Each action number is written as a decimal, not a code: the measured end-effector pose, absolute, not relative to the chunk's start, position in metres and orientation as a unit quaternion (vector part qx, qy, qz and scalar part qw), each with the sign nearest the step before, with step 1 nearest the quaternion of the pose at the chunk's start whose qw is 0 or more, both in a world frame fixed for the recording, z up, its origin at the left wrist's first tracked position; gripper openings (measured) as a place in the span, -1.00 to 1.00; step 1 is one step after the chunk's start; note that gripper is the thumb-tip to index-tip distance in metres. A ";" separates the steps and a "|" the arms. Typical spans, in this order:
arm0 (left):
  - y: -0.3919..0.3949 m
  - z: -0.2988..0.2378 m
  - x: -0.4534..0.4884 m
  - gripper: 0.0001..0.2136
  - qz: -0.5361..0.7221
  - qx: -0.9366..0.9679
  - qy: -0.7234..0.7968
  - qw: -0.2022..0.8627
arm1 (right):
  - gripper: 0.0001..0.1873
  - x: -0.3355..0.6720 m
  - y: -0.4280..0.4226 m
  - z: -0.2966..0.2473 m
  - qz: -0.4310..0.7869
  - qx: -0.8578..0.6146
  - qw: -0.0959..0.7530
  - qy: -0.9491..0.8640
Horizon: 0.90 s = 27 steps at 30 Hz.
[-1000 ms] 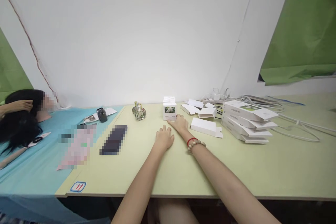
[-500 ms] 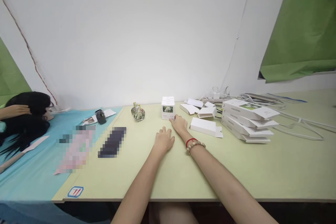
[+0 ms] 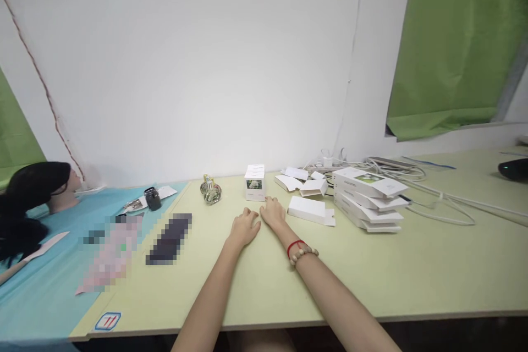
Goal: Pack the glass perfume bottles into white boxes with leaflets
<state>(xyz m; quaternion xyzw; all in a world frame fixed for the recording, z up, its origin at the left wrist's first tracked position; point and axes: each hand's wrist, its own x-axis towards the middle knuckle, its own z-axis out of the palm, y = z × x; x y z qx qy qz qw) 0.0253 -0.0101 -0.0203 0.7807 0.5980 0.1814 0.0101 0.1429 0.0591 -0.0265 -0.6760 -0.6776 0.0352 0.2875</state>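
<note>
A row of small white boxes with a white-flower picture on the front box point(image 3: 254, 191) stands near the wall. My right hand point(image 3: 273, 212), with a red cord and a beaded bracelet at the wrist, lies low on the table just in front of the row's right corner. Its fingertips are close to the box; whether they touch it I cannot tell. Beside it, my left hand point(image 3: 245, 226) rests on the table with fingers apart and nothing in them. Further left stand glass perfume bottles point(image 3: 212, 193), near the wall.
A stack of flat white boxes point(image 3: 365, 198) stands at the right. Opened white cartons point(image 3: 307, 209) lie between it and my hands. Cables point(image 3: 445, 206) run behind. On the left are a blurred dark item point(image 3: 170, 239), a dark jar point(image 3: 152, 198) and a dark-haired mannequin head point(image 3: 61, 187).
The view has swung slightly to the right. My right hand has drawn back a little from the front box toward my left hand. Another person's arm at the far left has left the mannequin head.
</note>
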 end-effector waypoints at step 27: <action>-0.021 -0.010 0.028 -0.29 0.212 0.713 0.667 0.033 | -0.56 0.124 0.017 -0.010 0.030 -0.607 0.329 -0.723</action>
